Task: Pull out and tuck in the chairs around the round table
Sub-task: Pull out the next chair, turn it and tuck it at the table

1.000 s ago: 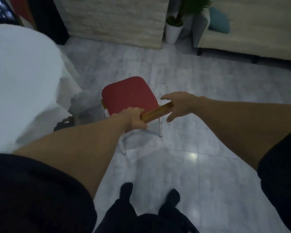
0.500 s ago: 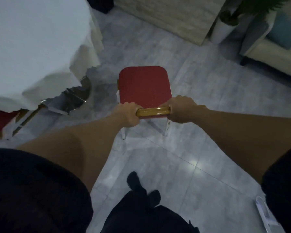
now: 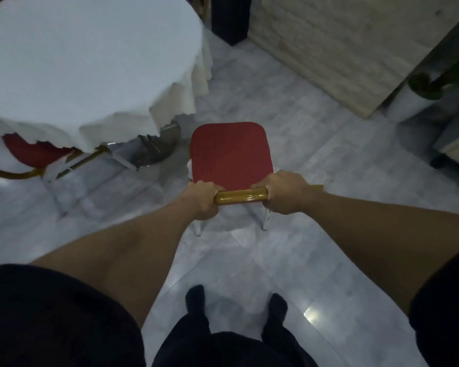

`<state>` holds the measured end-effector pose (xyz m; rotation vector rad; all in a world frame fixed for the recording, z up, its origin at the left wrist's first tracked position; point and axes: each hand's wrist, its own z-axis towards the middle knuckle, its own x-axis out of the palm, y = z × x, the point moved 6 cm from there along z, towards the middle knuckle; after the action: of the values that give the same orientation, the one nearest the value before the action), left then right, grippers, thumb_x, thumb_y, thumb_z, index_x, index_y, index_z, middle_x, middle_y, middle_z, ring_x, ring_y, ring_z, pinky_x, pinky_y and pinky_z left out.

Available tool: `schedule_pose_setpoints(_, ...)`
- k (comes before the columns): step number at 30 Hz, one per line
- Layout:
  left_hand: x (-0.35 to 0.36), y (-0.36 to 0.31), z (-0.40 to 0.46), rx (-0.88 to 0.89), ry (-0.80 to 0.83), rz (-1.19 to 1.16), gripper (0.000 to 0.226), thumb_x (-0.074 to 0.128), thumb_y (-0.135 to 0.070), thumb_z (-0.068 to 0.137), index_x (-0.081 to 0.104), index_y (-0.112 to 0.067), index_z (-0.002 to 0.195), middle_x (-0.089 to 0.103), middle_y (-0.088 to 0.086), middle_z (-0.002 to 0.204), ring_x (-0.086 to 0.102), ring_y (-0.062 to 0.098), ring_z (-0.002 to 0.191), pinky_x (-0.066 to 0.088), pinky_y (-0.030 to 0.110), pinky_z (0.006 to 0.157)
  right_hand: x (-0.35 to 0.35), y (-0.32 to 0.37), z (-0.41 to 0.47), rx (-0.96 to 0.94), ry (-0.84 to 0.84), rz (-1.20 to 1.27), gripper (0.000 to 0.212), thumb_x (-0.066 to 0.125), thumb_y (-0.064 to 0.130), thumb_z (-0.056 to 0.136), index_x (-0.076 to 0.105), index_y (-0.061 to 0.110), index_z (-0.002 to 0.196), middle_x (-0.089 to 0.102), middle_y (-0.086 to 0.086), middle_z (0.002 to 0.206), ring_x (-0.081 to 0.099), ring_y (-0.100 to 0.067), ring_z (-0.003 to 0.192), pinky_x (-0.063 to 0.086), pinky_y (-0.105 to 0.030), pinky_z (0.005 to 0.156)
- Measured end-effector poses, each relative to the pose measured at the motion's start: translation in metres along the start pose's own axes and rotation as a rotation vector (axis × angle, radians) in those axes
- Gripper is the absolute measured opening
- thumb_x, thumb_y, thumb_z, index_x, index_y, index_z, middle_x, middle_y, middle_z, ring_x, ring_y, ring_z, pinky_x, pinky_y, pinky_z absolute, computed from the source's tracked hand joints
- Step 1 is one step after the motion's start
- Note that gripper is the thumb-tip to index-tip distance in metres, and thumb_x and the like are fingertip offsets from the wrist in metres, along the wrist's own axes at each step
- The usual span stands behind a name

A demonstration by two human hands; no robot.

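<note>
Left hand (image 3: 202,200): fingers curled tight around the left end of the gold top rail (image 3: 240,196), knuckles up
Right hand (image 3: 285,191): wrapped closed around the right end of the same rail, a short stub of rail showing past the wrist
Chair (image 3: 231,154): red padded seat with a fine dot pattern, gold back rail nearest the person, pale legs standing on the floor (image 3: 289,260); it stands clear of the table, just beside the table's near right edge, seat not under the cloth
Table (image 3: 85,62): round, draped in a white tablecloth (image 3: 170,109) with a scalloped hem; shiny metal base (image 3: 154,149) visible below the hem
Second chair (image 3: 32,154): red seat partly under the cloth at the table's near left edge, curved gold frame sticking out
Floor: pale grey glossy tiles, one bright reflection near the person's feet (image 3: 196,298)
Person: dark sleeves, dark trousers, both bare forearms stretched forward
Far right: white pot with a plant (image 3: 414,99), blurred
</note>
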<state>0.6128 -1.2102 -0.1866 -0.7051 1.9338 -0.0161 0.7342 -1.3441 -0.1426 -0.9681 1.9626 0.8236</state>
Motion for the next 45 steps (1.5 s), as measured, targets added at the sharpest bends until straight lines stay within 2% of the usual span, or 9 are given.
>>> schedule_pose_setpoints(3, 0.004, -0.005, -0.001, -0.097, -0.050, -0.078, 0.035, 0.056, -0.011, 0.090, 0.071, -0.031, 0.115, 0.067, -0.002, 0.099, 0.066, 0.026, 0.100, 0.046, 0.032, 0.078, -0.010, -0.008, 0.009, -0.087, -0.001, -0.038, 0.037, 0.061, 0.021, 0.092, 0.073, 0.054, 0.104, 0.068, 0.005, 0.082, 0.064, -0.024, 0.077, 0.039, -0.031, 0.062)
schedule_pose_setpoints(6, 0.014, -0.017, -0.005, -0.184, -0.095, -0.130, 0.039, 0.057, -0.010, 0.089, 0.072, -0.030, 0.119, 0.071, 0.000, 0.101, 0.067, 0.026, 0.097, 0.052, 0.035, 0.083, -0.013, -0.021, 0.016, -0.187, 0.026, -0.104, 0.034, 0.061, 0.022, 0.093, 0.071, 0.053, 0.099, 0.063, 0.010, 0.076, 0.063, -0.023, 0.076, 0.039, -0.031, 0.064)
schedule_pose_setpoints(11, 0.024, -0.035, -0.005, -0.316, -0.159, -0.247, 0.044, 0.057, -0.009, 0.086, 0.072, -0.033, 0.120, 0.074, 0.002, 0.099, 0.069, 0.028, 0.096, 0.057, 0.043, 0.087, -0.025, -0.035, 0.030, -0.338, 0.044, -0.197, 0.043, 0.061, 0.024, 0.093, 0.072, 0.056, 0.120, 0.059, 0.011, 0.079, 0.059, -0.021, 0.077, 0.042, -0.034, 0.068)
schedule_pose_setpoints(15, 0.032, -0.044, -0.007, -0.397, -0.154, -0.287, 0.050, 0.055, -0.010, 0.086, 0.068, -0.037, 0.127, 0.073, 0.001, 0.101, 0.068, 0.027, 0.097, 0.055, 0.037, 0.081, -0.032, -0.038, 0.037, -0.418, 0.072, -0.240, 0.038, 0.061, 0.025, 0.092, 0.074, 0.055, 0.112, 0.063, 0.012, 0.081, 0.066, -0.022, 0.084, 0.050, -0.037, 0.071)
schedule_pose_setpoints(18, 0.031, -0.047, -0.007, -0.404, -0.117, -0.344, 0.056, 0.054, -0.010, 0.085, 0.065, -0.039, 0.131, 0.072, 0.000, 0.098, 0.067, 0.026, 0.096, 0.050, 0.033, 0.076, -0.037, -0.039, 0.041, -0.463, 0.070, -0.258, 0.040, 0.061, 0.027, 0.093, 0.073, 0.055, 0.119, 0.071, 0.011, 0.087, 0.067, -0.020, 0.083, 0.053, -0.036, 0.073)
schedule_pose_setpoints(23, 0.030, -0.042, 0.000, -0.434, -0.136, -0.365, 0.070, 0.053, -0.013, 0.084, 0.049, -0.037, 0.149, 0.069, 0.006, 0.120, 0.064, 0.031, 0.112, 0.051, 0.036, 0.087, -0.042, -0.041, 0.054, -0.524, 0.088, -0.294, 0.044, 0.058, 0.028, 0.094, 0.070, 0.055, 0.127, 0.074, 0.005, 0.095, 0.066, -0.022, 0.085, 0.050, -0.036, 0.073)
schedule_pose_setpoints(29, 0.007, -0.014, 0.027, -0.443, -0.181, -0.453, 0.055, 0.052, -0.004, 0.086, 0.066, -0.036, 0.129, 0.065, -0.006, 0.089, 0.067, 0.024, 0.093, 0.047, 0.031, 0.074, -0.061, -0.031, 0.102, -0.538, 0.101, -0.284, 0.044, 0.058, 0.027, 0.093, 0.072, 0.057, 0.122, 0.068, 0.009, 0.084, 0.069, -0.023, 0.083, 0.050, -0.035, 0.069)
schedule_pose_setpoints(35, -0.030, 0.035, 0.054, -0.473, -0.223, -0.451, 0.061, 0.054, -0.005, 0.085, 0.064, -0.040, 0.134, 0.067, -0.005, 0.094, 0.065, 0.023, 0.090, 0.051, 0.034, 0.075, -0.085, -0.010, 0.166, -0.522, 0.087, -0.254, 0.045, 0.061, 0.030, 0.091, 0.069, 0.062, 0.122, 0.075, 0.009, 0.091, 0.070, -0.021, 0.084, 0.053, -0.034, 0.072)
schedule_pose_setpoints(45, -0.092, 0.106, 0.106, -0.462, -0.189, -0.495, 0.069, 0.050, -0.002, 0.079, 0.063, -0.040, 0.135, 0.068, -0.008, 0.084, 0.068, 0.021, 0.081, 0.052, 0.033, 0.069, -0.138, 0.024, 0.259, -0.532, 0.079, -0.325, 0.038, 0.060, 0.029, 0.094, 0.074, 0.054, 0.119, 0.077, 0.010, 0.098, 0.068, -0.020, 0.088, 0.055, -0.037, 0.079)
